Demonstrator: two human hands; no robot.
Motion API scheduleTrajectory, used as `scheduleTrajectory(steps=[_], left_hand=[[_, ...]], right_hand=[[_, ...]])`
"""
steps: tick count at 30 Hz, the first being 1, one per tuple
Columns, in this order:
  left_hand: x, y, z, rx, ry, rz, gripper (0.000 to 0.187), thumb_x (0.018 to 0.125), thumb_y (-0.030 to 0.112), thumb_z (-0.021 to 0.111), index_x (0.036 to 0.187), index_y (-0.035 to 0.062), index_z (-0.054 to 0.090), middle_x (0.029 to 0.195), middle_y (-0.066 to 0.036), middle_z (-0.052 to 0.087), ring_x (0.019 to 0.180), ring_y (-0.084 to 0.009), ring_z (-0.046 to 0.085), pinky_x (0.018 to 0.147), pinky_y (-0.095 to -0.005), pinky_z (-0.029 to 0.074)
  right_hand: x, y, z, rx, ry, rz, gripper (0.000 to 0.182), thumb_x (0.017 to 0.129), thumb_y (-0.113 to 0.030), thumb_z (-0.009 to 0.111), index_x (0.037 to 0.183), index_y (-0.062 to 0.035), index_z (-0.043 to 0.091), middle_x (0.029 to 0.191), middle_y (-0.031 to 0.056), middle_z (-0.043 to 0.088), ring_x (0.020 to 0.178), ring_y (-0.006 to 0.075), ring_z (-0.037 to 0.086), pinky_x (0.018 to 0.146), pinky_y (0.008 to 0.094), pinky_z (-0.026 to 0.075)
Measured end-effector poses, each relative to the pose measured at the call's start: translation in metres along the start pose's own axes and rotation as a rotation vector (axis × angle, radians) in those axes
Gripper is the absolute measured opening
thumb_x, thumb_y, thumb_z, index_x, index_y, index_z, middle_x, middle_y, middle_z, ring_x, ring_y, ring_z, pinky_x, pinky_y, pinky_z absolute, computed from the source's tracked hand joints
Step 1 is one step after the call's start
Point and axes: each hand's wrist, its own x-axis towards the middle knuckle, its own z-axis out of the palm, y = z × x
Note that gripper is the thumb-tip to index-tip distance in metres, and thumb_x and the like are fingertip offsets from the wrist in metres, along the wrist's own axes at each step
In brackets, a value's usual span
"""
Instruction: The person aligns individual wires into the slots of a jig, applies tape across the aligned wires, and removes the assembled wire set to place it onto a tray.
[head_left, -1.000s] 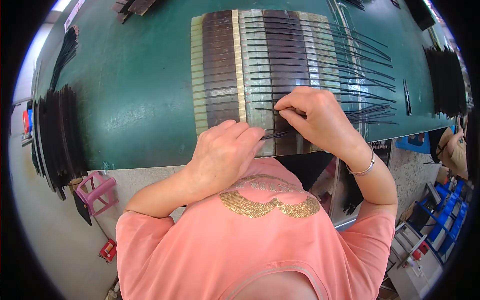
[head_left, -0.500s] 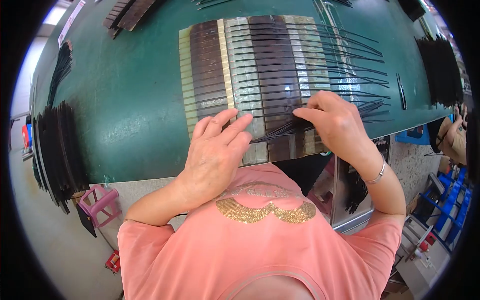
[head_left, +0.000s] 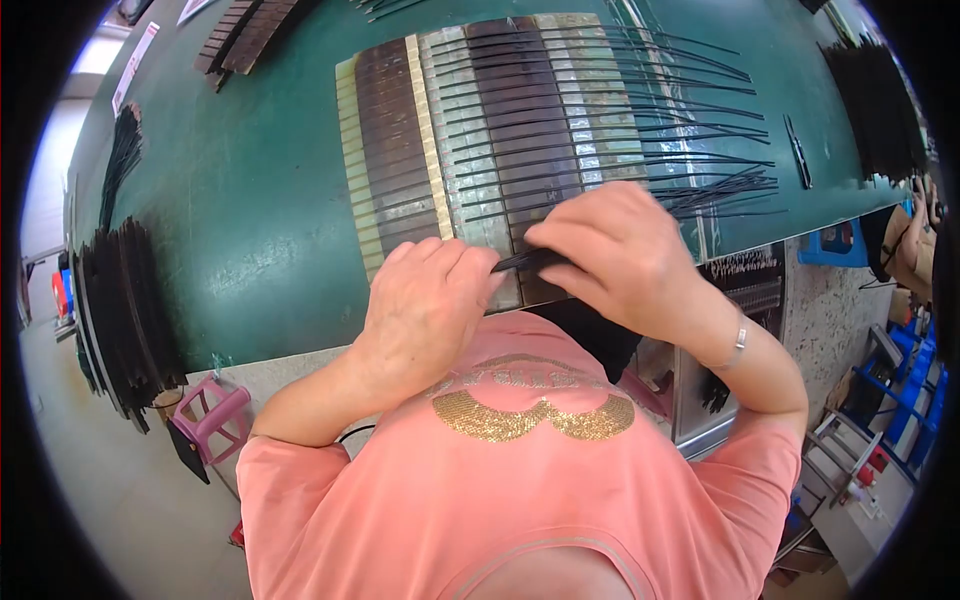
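A bundle of thin black wires [head_left: 524,260] lies at the near edge of the slotted board [head_left: 395,120], between my two hands. My left hand [head_left: 425,305] is closed on the bundle's left end, fingertips pinched together. My right hand [head_left: 620,255] curls around the bundle further right, thumb below and fingers above; it hides the part running through the palm. Past that hand, loose wire ends [head_left: 730,185] fan out to the right. Single black wires [head_left: 530,108] lie side by side in the board's slots, their right ends hanging over its edge.
The board rests on a green table [head_left: 250,200]. Tweezers [head_left: 797,150] lie at its right. Thick stacks of black wires stand at the left [head_left: 130,310] and right [head_left: 875,110]. Dark slotted blocks [head_left: 245,35] sit at the back left. A pink stool [head_left: 212,415] stands below.
My left hand has gone from spread fingers to a pinch on the bundle. My right hand has moved left and closed around the wires. The view has shifted slightly.
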Motion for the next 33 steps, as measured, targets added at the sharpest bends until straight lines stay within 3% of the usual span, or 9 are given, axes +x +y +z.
scheduleTrajectory(steps=[5, 17, 19, 22, 25, 31, 33], left_hand=[[-0.004, -0.004, 0.0, -0.03, 0.009, -0.022, 0.014, 0.079, 0.007, 0.072, 0.091, 0.0039, 0.065, 0.074, -0.009, 0.06, 0.07, -0.029, 0.058, 0.063, -0.0403, 0.046], [-0.007, -0.008, 0.001, -0.16, 0.004, -0.034, 0.016, 0.08, 0.004, 0.07, 0.096, 0.0013, 0.066, 0.075, -0.011, 0.06, 0.07, -0.0313, 0.059, 0.062, -0.041, 0.048], [-0.01, -0.007, 0.001, -0.164, 0.008, -0.036, 0.016, 0.079, 0.004, 0.07, 0.095, 0.001, 0.066, 0.076, -0.011, 0.06, 0.07, -0.0312, 0.059, 0.062, -0.0409, 0.048], [-0.014, 0.0, -0.002, -0.162, 0.025, 0.005, 0.016, 0.077, 0.004, 0.072, 0.092, 0.0017, 0.065, 0.076, -0.011, 0.06, 0.07, -0.0304, 0.059, 0.062, -0.0402, 0.048], [-0.013, 0.0, 0.001, -0.13, 0.03, 0.009, 0.017, 0.076, 0.004, 0.073, 0.09, 0.0028, 0.065, 0.076, -0.01, 0.06, 0.07, -0.0295, 0.058, 0.062, -0.0395, 0.047], [-0.019, -0.004, 0.002, -0.162, 0.0, 0.058, 0.018, 0.074, 0.004, 0.074, 0.089, 0.004, 0.065, 0.076, -0.009, 0.058, 0.069, -0.0282, 0.057, 0.063, -0.0391, 0.046], [-0.02, -0.007, 0.0, -0.143, -0.037, 0.052, 0.018, 0.074, 0.003, 0.074, 0.089, 0.0037, 0.064, 0.083, -0.01, 0.06, 0.078, -0.0289, 0.059, 0.068, -0.0393, 0.046]], right_hand=[[0.007, 0.006, 0.017, 0.078, 0.012, -0.069, 0.009, 0.074, -0.008, 0.071, 0.081, -0.0081, 0.065, 0.079, 0.0041, 0.06, 0.074, 0.0246, 0.059, 0.07, 0.0356, 0.045], [0.006, 0.008, 0.006, 0.179, -0.014, 0.028, 0.007, 0.078, -0.004, 0.07, 0.083, -0.0036, 0.065, 0.08, 0.0086, 0.062, 0.075, 0.0299, 0.061, 0.068, 0.0381, 0.049], [0.009, 0.009, -0.011, 0.219, -0.016, 0.201, 0.008, 0.079, 0.0, 0.07, 0.087, -0.0009, 0.068, 0.077, 0.0115, 0.062, 0.069, 0.031, 0.061, 0.061, 0.0352, 0.05], [0.015, 0.011, -0.028, 0.309, -0.201, 0.457, 0.011, 0.081, 0.0, 0.069, 0.091, -0.0008, 0.072, 0.077, 0.0114, 0.064, 0.07, 0.0292, 0.062, 0.064, 0.0355, 0.051], [0.018, 0.01, -0.014, 0.297, -0.219, 0.344, 0.01, 0.081, -0.001, 0.068, 0.09, -0.0001, 0.071, 0.078, 0.0118, 0.065, 0.072, 0.0295, 0.062, 0.066, 0.0359, 0.051], [0.019, 0.014, 0.0, 0.228, -0.223, 0.335, 0.01, 0.081, -0.003, 0.068, 0.09, -0.0006, 0.072, 0.08, 0.0121, 0.067, 0.078, 0.0301, 0.065, 0.07, 0.0368, 0.053], [0.02, 0.013, 0.001, 0.225, -0.236, 0.339, 0.01, 0.08, -0.003, 0.068, 0.09, -0.0009, 0.073, 0.08, 0.0117, 0.067, 0.079, 0.0304, 0.065, 0.07, 0.0372, 0.053]])
